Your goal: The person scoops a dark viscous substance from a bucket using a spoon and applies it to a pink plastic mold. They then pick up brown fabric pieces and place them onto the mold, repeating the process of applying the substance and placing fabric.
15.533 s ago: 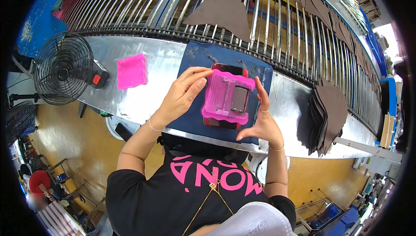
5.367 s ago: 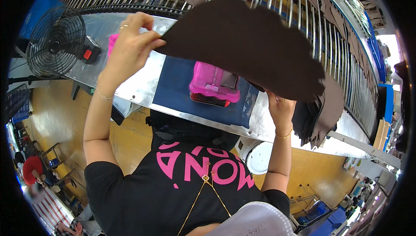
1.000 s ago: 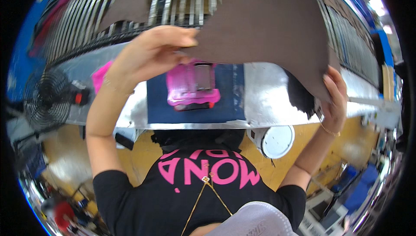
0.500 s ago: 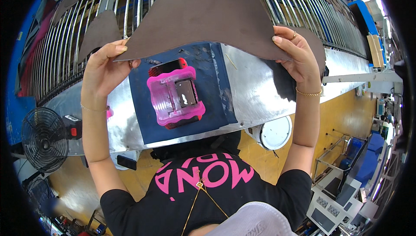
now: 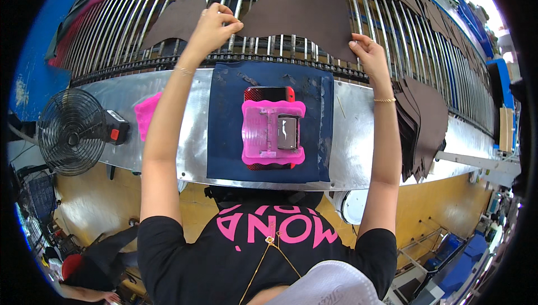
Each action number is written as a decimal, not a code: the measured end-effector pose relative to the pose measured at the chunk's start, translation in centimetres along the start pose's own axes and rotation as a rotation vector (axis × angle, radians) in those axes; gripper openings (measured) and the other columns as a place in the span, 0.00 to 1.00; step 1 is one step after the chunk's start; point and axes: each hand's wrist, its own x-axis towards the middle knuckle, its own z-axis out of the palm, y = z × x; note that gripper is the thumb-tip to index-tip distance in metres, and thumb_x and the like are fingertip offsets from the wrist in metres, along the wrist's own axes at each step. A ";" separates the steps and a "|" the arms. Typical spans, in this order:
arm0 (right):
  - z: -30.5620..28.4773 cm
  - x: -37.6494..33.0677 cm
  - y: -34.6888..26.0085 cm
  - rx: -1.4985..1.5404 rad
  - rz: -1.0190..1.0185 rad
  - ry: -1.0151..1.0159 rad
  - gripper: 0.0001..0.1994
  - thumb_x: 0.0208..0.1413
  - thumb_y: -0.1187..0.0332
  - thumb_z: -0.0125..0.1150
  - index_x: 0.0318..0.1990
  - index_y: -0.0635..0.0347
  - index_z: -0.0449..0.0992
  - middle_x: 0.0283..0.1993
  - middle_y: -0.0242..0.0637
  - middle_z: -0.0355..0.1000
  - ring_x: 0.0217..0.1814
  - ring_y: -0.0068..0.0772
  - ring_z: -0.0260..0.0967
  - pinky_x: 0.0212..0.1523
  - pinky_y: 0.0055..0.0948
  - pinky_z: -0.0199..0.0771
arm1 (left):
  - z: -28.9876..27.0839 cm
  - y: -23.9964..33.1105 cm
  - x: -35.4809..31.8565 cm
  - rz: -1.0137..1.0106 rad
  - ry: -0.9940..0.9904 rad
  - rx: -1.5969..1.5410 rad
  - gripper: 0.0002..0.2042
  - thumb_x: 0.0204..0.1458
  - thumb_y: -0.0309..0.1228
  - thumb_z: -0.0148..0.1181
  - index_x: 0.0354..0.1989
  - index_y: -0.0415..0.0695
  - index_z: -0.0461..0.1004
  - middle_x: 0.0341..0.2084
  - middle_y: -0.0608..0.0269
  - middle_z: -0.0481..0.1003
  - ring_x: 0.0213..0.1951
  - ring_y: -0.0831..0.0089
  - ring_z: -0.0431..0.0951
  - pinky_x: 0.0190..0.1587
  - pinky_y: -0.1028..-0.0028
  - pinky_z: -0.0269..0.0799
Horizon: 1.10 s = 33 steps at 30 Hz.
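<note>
hands [image 5: 291, 36] pinching brown leather piece [image 5: 302, 8], metal rack [image 5: 112, 30]

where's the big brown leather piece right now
In the head view the brown leather piece lies flat on the metal roller rack at top centre, just beyond the blue mat, with the left hand and right hand pinching its near edge.

The brown leather piece [image 5: 302, 11], held aloft earlier, now lies on the roller rack [image 5: 168, 47].

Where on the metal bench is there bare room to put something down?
Bare metal lies between the blue mat and the pink pad, and between the mat and the stacked brown pieces. The mat's middle is taken by the pink tool.
</note>
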 end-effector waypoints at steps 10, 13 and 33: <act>4.8 7.8 8.0 -0.451 0.024 0.072 0.15 0.51 0.61 0.61 0.46 0.52 0.79 0.39 0.35 0.79 0.43 0.34 0.77 0.44 0.32 0.72 | 6.5 -3.9 0.0 -0.246 0.039 0.286 0.08 0.45 0.39 0.63 0.28 0.50 0.83 0.42 0.62 0.70 0.48 0.56 0.68 0.51 0.54 0.64; 6.3 6.4 5.4 -0.523 -0.028 0.128 0.16 0.52 0.61 0.62 0.48 0.55 0.78 0.41 0.34 0.79 0.42 0.30 0.75 0.45 0.30 0.72 | 6.9 -5.1 -1.1 -0.331 0.051 0.332 0.10 0.48 0.42 0.61 0.33 0.52 0.83 0.47 0.61 0.70 0.51 0.55 0.67 0.52 0.53 0.63; -20.7 -25.5 8.4 -1.192 0.630 0.849 0.36 0.49 0.38 0.58 0.52 0.63 0.73 0.50 0.55 0.71 0.55 0.52 0.66 0.54 0.43 0.67 | -2.3 -1.1 -10.7 -0.458 0.133 -0.477 0.25 0.62 0.48 0.47 0.17 0.41 0.66 0.12 0.70 0.64 0.18 0.83 0.62 0.23 0.79 0.58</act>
